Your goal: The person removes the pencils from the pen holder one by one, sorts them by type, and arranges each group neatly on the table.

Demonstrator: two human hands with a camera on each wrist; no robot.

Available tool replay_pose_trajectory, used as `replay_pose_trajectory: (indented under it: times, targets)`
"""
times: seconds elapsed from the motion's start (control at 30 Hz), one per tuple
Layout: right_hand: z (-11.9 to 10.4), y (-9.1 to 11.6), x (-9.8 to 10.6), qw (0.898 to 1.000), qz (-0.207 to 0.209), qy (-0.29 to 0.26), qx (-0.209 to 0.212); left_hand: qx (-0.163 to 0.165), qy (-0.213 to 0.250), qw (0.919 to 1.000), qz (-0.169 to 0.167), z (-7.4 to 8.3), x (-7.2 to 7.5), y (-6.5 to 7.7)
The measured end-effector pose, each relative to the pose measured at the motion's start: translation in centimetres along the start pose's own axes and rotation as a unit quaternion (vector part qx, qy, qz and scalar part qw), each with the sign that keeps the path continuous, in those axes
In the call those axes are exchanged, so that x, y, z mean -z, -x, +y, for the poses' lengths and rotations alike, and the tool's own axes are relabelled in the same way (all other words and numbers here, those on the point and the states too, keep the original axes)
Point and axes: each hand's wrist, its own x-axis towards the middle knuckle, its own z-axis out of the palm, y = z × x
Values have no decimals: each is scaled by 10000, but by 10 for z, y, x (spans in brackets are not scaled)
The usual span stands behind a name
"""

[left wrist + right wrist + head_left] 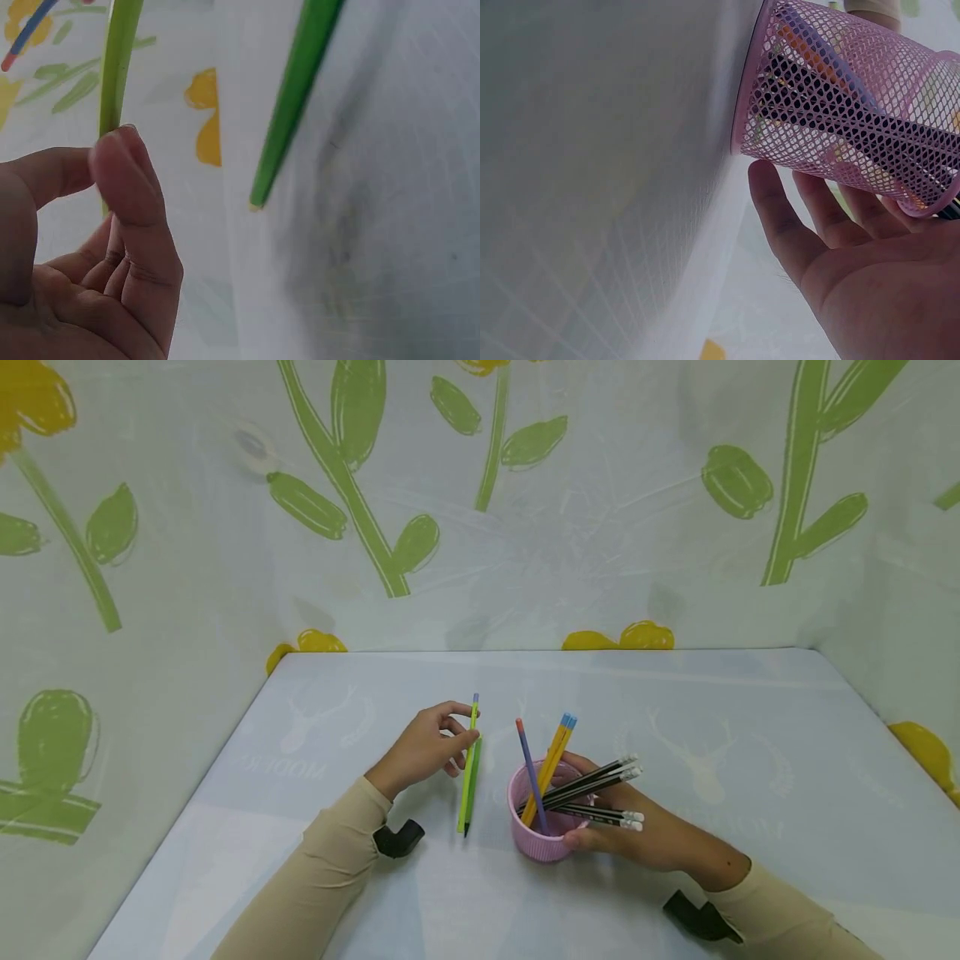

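Observation:
Between thumb and fingers, my left hand point(431, 747) pinches a lime-yellow pencil point(462, 802), its blue end up; the left wrist view shows the grip on the lime-yellow pencil point(120, 60) closely. A green pencil point(292, 105) lies on the table just beside it, dark tip toward me. My right hand point(637, 827) holds a pink mesh pencil cup point(542, 849) by its right side, thumb in front and fingers behind. The cup stands upright on the table. Inside it lean a purple pencil point(527, 760), orange-yellow pencils point(557, 750) and several black striped pencils point(600, 777) with white erasers.
A pale table point(750, 760) with faint deer prints lies under both hands. Behind and beside it hangs a light cloth point(600, 527) with green leaves and yellow flowers. Black curved pieces point(399, 839) sit at both wrists.

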Motion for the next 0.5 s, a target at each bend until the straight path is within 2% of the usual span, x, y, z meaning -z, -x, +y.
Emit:
replay_pose_trajectory:
  times: [0.3, 0.5]
  targets:
    - [0, 1, 0, 9999, -55, -15, 86, 428, -903, 9948, -189, -15, -2, -7]
    - [1, 0, 0, 10000, -62, -21, 73, 501, -994, 9932, -350, -19, -3, -7]
